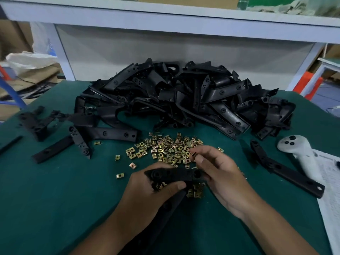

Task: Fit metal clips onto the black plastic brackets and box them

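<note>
Slippage is looking like the main hazard: the right hand (217,168) is pinching one small metal clip (194,154) between thumb and fingertips, just above the far end of the black plastic bracket (176,174), and a clip that size could easily be dropping back among the loose clips (165,148) lying on the green worktop (55,199), where it would be getting lost in the scatter. The left hand (156,188) is curling round the bracket's near end, thumb pressing on its front edge, and it seems to be cupping a few more clips under the part; those could be spilling out if the hold is loosening. A tilted clip might also be jamming on the bracket's edge rather than sliding on squarely. Behind the scatter, the big heap of brackets (184,100) is sitting tangled, so pulling one could be dragging others onto the clips. A white handheld controller (298,153) is lying near the right edge beside a printed sheet (331,181).

Containers: no box for finished brackets is showing anywhere in view.
</note>
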Available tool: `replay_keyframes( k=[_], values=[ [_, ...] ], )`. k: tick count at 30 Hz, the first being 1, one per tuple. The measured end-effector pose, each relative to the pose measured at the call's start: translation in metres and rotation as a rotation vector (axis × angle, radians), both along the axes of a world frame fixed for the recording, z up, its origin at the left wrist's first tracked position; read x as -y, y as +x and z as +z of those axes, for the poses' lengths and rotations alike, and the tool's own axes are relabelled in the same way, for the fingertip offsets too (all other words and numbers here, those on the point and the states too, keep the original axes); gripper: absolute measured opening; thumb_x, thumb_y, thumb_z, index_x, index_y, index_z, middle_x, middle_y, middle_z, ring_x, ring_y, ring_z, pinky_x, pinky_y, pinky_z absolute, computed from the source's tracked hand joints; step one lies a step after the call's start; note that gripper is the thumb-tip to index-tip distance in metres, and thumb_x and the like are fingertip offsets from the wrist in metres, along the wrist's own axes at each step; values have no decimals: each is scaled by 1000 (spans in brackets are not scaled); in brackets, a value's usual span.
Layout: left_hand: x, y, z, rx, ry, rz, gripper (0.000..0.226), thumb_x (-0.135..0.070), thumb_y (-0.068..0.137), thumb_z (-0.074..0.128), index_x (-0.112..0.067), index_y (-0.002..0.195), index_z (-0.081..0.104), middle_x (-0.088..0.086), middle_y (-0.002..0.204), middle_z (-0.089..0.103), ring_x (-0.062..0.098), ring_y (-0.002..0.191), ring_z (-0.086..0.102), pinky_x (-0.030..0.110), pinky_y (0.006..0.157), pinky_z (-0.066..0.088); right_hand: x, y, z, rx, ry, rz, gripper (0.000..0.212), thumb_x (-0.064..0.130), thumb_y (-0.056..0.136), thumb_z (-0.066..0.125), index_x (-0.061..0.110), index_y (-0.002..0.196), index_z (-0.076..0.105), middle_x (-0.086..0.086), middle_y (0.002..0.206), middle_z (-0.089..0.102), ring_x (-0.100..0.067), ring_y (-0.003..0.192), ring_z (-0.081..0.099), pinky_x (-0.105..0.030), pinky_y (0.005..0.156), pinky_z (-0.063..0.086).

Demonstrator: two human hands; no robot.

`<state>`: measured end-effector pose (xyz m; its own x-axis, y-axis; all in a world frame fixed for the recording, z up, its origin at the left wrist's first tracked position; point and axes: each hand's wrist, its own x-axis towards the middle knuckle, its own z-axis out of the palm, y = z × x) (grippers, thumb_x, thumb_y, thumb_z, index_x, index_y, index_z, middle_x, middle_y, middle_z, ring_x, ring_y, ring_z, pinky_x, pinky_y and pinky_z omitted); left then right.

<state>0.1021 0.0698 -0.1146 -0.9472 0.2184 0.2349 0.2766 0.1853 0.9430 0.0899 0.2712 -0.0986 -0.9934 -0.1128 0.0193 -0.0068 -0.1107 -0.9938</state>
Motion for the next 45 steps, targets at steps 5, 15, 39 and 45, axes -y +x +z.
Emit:
replay_keyframes(
  k=[5, 15, 39, 45],
  values=[
    [1, -2, -3, 24, 46, -3, 27, -54, 75, 76, -34, 93, 73, -2, 82, 75, 18, 73, 72, 26, 64, 57, -3, 0, 4, -5, -85, 3, 17, 38, 86, 69, 29, 99, 75, 8, 89, 71, 1, 83, 63, -14, 57, 42],
    [-1, 0, 2, 44, 102, -67, 17, -38, 78, 86, -34, 92, 77, -6, 84, 76, 5, 77, 71, 13, 68, 52, -1, 1, 6, -43, 67, 30, 10, 38, 87, 63, 32, 89, 72, 12, 74, 59, -4, 68, 53, -15, 55, 40],
    [3, -1, 4, 22, -53, -85, 15, -37, 81, 82, -35, 95, 76, -14, 85, 76, 3, 81, 70, 21, 73, 54, -12, 0, 6, -29, 156, 163, 10, 31, 80, 76, 27, 89, 79, 7, 77, 72, -5, 73, 64, -17, 68, 51],
    [2, -3, 1, -3, -29, -21, 23, -54, 75, 79, -37, 90, 74, -13, 81, 74, 3, 76, 68, 21, 68, 52, -11, 1, 5, -44, 153, 141, 32, 55, 80, 72, 26, 92, 79, -1, 94, 73, -24, 85, 50, -39, 74, 36]
  ],
)
